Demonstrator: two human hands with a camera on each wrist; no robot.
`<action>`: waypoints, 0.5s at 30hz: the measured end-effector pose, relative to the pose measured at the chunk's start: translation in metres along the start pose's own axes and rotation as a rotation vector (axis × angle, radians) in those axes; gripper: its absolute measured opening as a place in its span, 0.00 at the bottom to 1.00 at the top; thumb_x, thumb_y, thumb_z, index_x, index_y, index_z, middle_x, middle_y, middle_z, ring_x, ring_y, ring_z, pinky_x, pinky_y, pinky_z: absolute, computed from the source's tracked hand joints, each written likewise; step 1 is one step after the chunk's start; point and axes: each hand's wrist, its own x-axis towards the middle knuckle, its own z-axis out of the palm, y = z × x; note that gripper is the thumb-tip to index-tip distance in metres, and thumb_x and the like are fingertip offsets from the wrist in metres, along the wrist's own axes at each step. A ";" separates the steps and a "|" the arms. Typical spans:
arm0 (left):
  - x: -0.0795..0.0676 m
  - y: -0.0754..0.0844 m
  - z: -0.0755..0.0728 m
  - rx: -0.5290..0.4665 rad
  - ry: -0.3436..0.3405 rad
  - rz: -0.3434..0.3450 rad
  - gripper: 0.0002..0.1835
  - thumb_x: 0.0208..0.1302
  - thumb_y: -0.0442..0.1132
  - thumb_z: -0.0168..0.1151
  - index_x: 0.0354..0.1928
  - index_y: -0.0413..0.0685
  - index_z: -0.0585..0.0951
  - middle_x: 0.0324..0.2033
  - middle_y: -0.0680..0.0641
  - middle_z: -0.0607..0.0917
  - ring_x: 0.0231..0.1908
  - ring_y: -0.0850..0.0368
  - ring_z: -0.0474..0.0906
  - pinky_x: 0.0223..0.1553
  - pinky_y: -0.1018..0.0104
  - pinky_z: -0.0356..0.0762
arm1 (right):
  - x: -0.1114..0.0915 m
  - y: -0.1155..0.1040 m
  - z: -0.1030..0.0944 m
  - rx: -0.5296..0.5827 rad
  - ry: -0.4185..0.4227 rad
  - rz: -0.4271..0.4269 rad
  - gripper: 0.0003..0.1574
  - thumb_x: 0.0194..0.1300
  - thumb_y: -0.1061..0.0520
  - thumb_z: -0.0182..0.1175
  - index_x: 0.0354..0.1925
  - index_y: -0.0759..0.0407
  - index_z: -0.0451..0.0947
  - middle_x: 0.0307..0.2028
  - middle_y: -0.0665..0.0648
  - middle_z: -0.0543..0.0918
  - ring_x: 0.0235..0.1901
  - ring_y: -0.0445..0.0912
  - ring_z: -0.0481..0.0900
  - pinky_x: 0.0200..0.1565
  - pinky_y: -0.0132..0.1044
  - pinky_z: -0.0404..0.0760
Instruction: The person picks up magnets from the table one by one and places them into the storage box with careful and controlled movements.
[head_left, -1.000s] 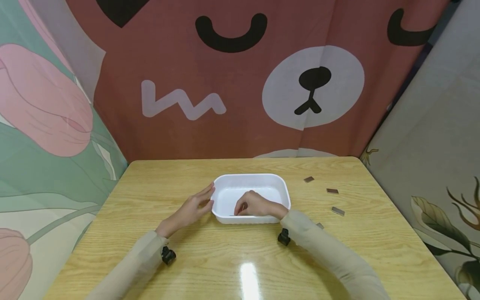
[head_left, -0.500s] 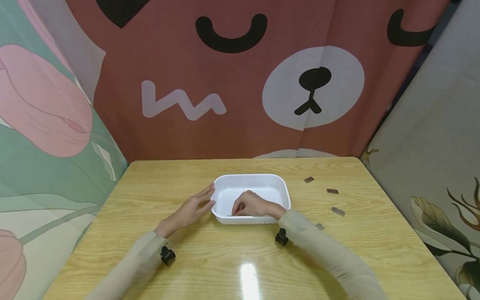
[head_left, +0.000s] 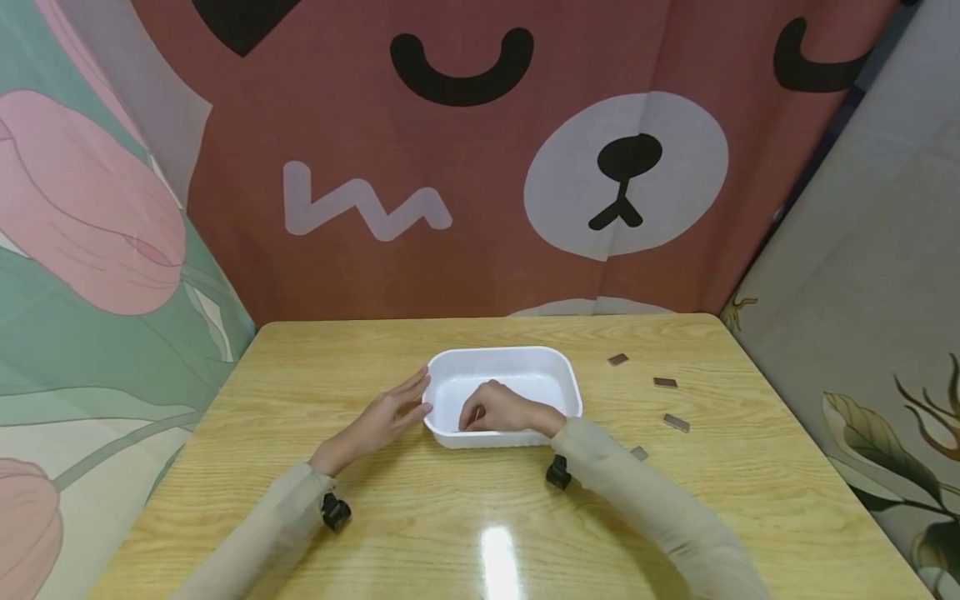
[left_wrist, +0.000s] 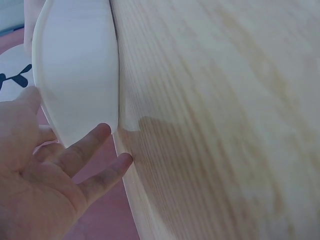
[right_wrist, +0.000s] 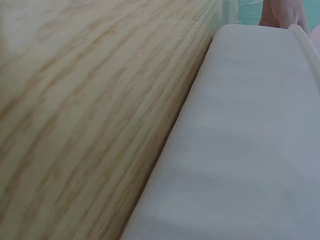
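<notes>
A white rectangular tub sits on the wooden table. My left hand rests its outstretched fingers against the tub's left end; in the left wrist view, fingertips touch or nearly touch the white wall. Inside the tub, my right hand reaches low near the front left, thumb and fingertips brought together on what seems a small brown flat piece. The near rim and the fingers hide most of it. The right wrist view shows only the tub's outer side, not the right hand.
Small flat rectangular pieces lie to the right of the tub: a far one, a darker one, a greyish one, and another partly behind the right sleeve. Printed curtains surround the table.
My right hand has slid slightly left inside the tub. A thin dark edge seen at its fingertips earlier is no longer clear. The left hand and the loose pieces stay put.
</notes>
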 end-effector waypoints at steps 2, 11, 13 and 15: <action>0.001 -0.001 0.001 -0.001 0.003 0.000 0.33 0.76 0.49 0.54 0.73 0.35 0.61 0.75 0.43 0.52 0.61 0.49 0.74 0.63 0.61 0.71 | 0.001 0.000 0.000 -0.007 -0.002 -0.019 0.05 0.64 0.67 0.67 0.35 0.60 0.89 0.33 0.53 0.88 0.33 0.38 0.85 0.38 0.26 0.84; 0.001 -0.002 0.001 0.025 0.020 0.000 0.33 0.75 0.50 0.54 0.72 0.35 0.62 0.74 0.44 0.53 0.70 0.47 0.59 0.67 0.57 0.64 | 0.004 0.004 0.003 0.002 -0.007 0.011 0.06 0.63 0.67 0.67 0.35 0.59 0.89 0.33 0.49 0.88 0.33 0.36 0.84 0.40 0.26 0.83; 0.001 -0.002 0.001 0.024 0.021 0.000 0.33 0.75 0.50 0.54 0.72 0.35 0.62 0.74 0.44 0.54 0.70 0.47 0.60 0.67 0.57 0.64 | 0.004 0.004 0.003 0.004 -0.002 0.013 0.06 0.63 0.68 0.67 0.35 0.59 0.89 0.33 0.49 0.88 0.33 0.36 0.84 0.40 0.26 0.83; 0.001 -0.001 0.001 0.021 0.021 0.002 0.33 0.75 0.49 0.54 0.72 0.35 0.62 0.74 0.43 0.54 0.69 0.46 0.61 0.67 0.57 0.64 | 0.004 0.003 0.004 0.005 0.006 0.014 0.06 0.63 0.68 0.67 0.35 0.60 0.89 0.32 0.50 0.88 0.33 0.37 0.85 0.39 0.26 0.83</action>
